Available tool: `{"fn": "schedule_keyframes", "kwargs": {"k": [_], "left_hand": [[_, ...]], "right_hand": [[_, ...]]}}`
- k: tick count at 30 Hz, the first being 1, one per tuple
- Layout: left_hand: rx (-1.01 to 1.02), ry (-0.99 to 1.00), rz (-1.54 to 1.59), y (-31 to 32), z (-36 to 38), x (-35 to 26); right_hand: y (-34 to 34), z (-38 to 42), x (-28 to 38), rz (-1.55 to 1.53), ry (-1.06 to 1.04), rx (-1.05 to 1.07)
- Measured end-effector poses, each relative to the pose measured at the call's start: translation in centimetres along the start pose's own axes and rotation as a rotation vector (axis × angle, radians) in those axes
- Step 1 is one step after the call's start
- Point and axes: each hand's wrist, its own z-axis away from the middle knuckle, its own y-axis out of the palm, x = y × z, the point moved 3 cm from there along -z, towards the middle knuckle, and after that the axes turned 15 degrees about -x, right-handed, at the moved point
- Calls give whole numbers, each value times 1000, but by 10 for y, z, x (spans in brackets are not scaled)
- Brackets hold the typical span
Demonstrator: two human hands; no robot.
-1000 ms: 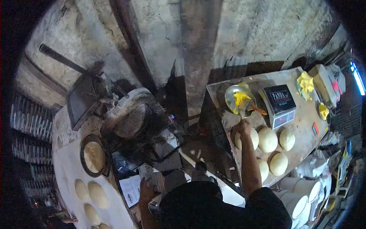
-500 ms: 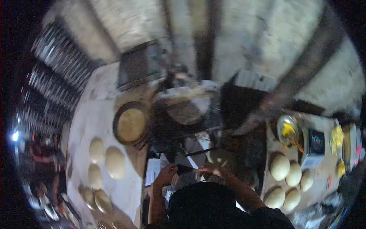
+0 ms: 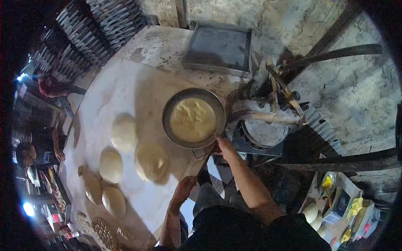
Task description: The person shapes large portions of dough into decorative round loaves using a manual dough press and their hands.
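A round dark pan (image 3: 166,119) rests on the table near its right edge, with yellowish dough (image 3: 192,120) spread inside, its surface dented and wrinkled. My right hand (image 3: 224,147) grips the pan's lower right rim, with fingertips on the edge. Lower down, by the table edge, my left hand (image 3: 184,188) is curled closed, apart from the pan; what it holds, if anything, I cannot make out. Smooth rounds of dough lie left of the pan, the nearest being a large dough ball (image 3: 151,162).
A square metal tray (image 3: 217,47) stands at the back of the floured table (image 3: 125,79). Right of the pan is a burner with a round whitish plate (image 3: 268,131). Another table (image 3: 335,226) holds a bowl with yellow stuff. People are at the far left.
My view has swung left toward the floured table. My hands were together in front of me; my right hand has gone to the pan's rim, while my left stays low.
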Motion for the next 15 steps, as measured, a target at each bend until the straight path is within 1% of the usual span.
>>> {"fn": "schedule_keyframes", "kwargs": {"k": [1,2,3,4,5,6,7,9,10,11,13,14,15], "left_hand": [[-6,-134,155,8,-1,2],[-12,-262,309,19,-6,7],[-16,-387,455,29,-10,12],[30,-509,541,43,-15,37],[75,-632,622,59,-19,77],[120,-755,696,70,-21,103],[11,-685,671,72,-21,113],[-197,-533,628,85,-20,129],[-295,-450,611,94,-20,132],[-388,-364,592,104,-19,130],[-471,-352,471,123,-8,102],[-466,-423,365,126,4,47],[-456,-398,299,140,4,42]], "right_hand": [[0,12,-2,-35,59,69],[-8,10,-22,-76,76,167],[-16,13,-44,-84,10,233],[-25,19,-64,-96,-56,299],[-33,26,-83,-112,-120,363],[-45,8,-139,-45,-320,385],[-56,-9,-193,13,-521,383],[-107,23,-214,-82,-236,383],[-141,70,-202,-307,247,402],[-171,98,-194,-324,251,302],[-226,136,-205,-367,280,100],[-245,143,-221,-625,173,144],[-261,143,-248,-884,54,181]]}}
